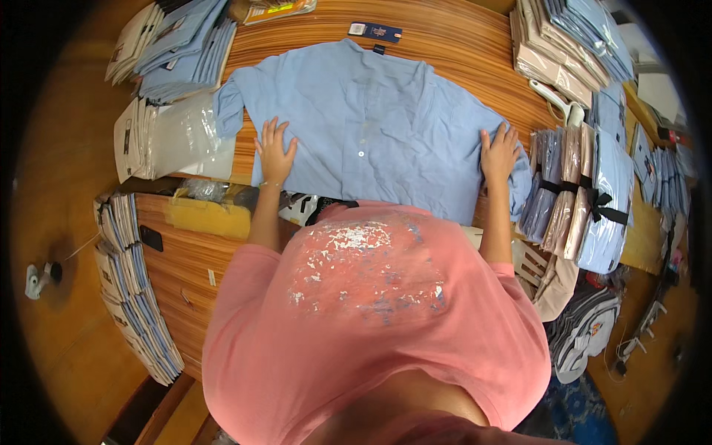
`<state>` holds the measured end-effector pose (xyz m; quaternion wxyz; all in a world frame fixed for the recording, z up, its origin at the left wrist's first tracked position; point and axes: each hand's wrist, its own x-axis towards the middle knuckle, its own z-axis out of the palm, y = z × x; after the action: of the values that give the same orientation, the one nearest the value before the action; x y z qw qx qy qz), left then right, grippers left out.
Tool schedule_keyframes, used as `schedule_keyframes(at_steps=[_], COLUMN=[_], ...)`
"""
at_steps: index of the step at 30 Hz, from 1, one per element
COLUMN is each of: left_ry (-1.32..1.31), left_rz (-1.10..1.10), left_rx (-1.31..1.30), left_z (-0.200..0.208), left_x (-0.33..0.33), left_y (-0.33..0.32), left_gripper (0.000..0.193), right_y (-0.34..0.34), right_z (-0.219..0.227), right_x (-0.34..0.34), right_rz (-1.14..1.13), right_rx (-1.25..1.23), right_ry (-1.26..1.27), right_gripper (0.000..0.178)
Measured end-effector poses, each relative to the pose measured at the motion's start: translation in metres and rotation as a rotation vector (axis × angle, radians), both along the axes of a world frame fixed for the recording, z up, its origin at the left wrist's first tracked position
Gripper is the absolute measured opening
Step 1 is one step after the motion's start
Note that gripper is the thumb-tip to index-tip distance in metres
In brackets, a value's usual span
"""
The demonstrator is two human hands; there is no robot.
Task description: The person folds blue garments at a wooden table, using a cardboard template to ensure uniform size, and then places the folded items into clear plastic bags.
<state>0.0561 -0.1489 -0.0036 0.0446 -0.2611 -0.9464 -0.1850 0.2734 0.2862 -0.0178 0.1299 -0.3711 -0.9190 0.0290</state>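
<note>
A light blue button-up shirt [319, 104] lies spread on the wooden table [460, 30], front side up, its collar toward the far edge. My left hand [275, 152] rests flat on the shirt's left part, fingers spread. On the right part, near the sleeve, my right hand [499, 154] also lies flat with its fingers apart. Neither hand grips anything. Beyond the collar sits a dark blue hang tag [387, 33] with a white label on it.
Folded packed shirts [185, 52] pile up at the far left, beside clear plastic bags [194, 137]. More folded shirts [552, 52] stand far right, near white-handled scissors [552, 98]. Bundles tied with black ribbon [575, 189] lie right. A black phone [151, 238] rests lower left.
</note>
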Motion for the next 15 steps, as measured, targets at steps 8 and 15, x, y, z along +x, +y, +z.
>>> schedule_keyframes(at_steps=[8,15], left_ry=[-0.011,-0.036], left_rz=[-0.052,-0.062], left_rx=[0.039,0.047], left_z=[-0.006,-0.010], left_x=[0.002,0.003], left_y=[0.000,0.001], left_gripper=[0.042,0.043], right_y=[0.023,-0.035], right_z=[0.049,0.060], right_x=[0.012,0.007], right_rz=[0.026,-0.019], right_rx=[0.106,-0.101], right_ry=[0.065,0.154], right_gripper=[0.017,0.028])
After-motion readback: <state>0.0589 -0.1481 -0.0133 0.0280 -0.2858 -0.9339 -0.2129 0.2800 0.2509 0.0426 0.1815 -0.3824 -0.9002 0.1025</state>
